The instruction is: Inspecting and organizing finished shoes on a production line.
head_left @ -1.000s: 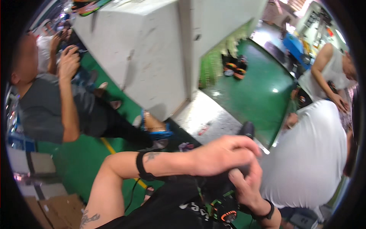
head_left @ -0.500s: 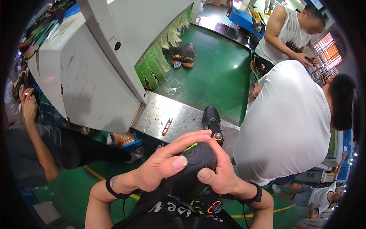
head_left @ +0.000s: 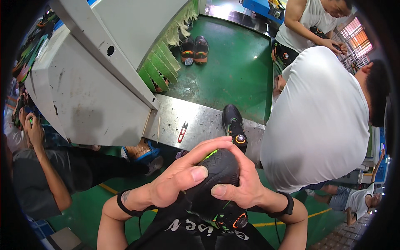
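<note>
A black shoe (head_left: 218,166) with lime-green trim and an orange-ringed dial is held close against my front, its toe pointing away from me. My left hand (head_left: 177,177) wraps its left side, thumb pressed on the upper. On the other side my right hand (head_left: 246,179) closes round it, its thumb also on the upper. The fingertips of both hands meet over the toe. Just beyond them, a similar black shoe (head_left: 233,123) stands on a metal ledge (head_left: 177,114). Red-handled thread snips (head_left: 182,132) lie on that ledge, to the left of the standing shoe.
A green conveyor belt (head_left: 229,71) carries a pair of black and orange shoes (head_left: 194,50) beside a fringed green curtain (head_left: 160,68). A large grey machine housing (head_left: 83,91) fills the left. A person in white (head_left: 316,125) bends close on the right; others work around.
The whole view has shifted a little, so the belt and its shoes appear higher. Both hands keep their hold on the shoe; my right thumb has slid slightly across the upper.
</note>
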The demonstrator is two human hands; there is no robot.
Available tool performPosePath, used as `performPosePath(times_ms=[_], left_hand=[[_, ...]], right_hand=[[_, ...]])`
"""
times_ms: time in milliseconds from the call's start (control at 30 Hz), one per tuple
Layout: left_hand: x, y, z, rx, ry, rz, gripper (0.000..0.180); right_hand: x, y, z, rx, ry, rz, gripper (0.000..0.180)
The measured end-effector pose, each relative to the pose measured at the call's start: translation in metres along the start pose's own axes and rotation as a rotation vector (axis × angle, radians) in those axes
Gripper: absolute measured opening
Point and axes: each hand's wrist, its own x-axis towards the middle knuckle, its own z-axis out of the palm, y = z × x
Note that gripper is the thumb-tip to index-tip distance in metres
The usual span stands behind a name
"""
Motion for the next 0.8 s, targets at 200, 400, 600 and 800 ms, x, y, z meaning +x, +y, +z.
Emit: performPosePath(times_ms=[200, 400, 600, 800], left_hand=[[0.007, 0.006, -0.002, 0.025, -0.028, -0.01, 0.082], [0.004, 0.006, -0.004, 0.0, -0.129, 0.098, 0.062], [0.006, -0.003, 0.0, 0.315, 0.0, 0.206, 0.074], [0.009, 0.002, 0.0, 0.005, -0.093, 0.119, 0.064]], right_hand=[[0.003, -0.004, 0.0, -0.033, -0.005, -0.039, 0.072], [0.0, -0.002, -0.002, -0.047, -0.019, -0.08, 0.073], [0.003, 0.002, -0.007, -0.078, -0.031, -0.055, 0.074], [0.013, -0.007, -0.012, 0.079, -0.094, -0.003, 0.073]])
